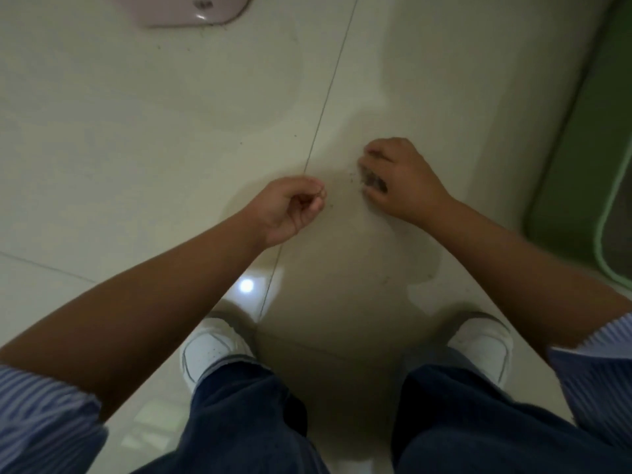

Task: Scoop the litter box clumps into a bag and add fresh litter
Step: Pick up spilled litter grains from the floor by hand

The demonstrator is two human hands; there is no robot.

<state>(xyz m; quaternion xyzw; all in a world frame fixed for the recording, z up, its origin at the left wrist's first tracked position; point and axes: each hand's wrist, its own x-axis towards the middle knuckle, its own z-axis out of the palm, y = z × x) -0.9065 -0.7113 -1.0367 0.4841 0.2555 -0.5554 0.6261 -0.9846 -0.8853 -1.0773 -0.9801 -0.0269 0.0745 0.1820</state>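
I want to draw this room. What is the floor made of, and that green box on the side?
The floor looks like glazed tile: it is pale and glossy, mirrors a lamp, and a thin joint line runs across it. The green box looks like smooth moulded plastic, with rounded edges and an even colour, though it is blurred.

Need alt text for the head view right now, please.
Seen from above, a crouching person's right hand gathers spilled dark litter grains off the glossy cream tile floor, while the left hand curls beside it. A green plastic litter box sits at the right edge.
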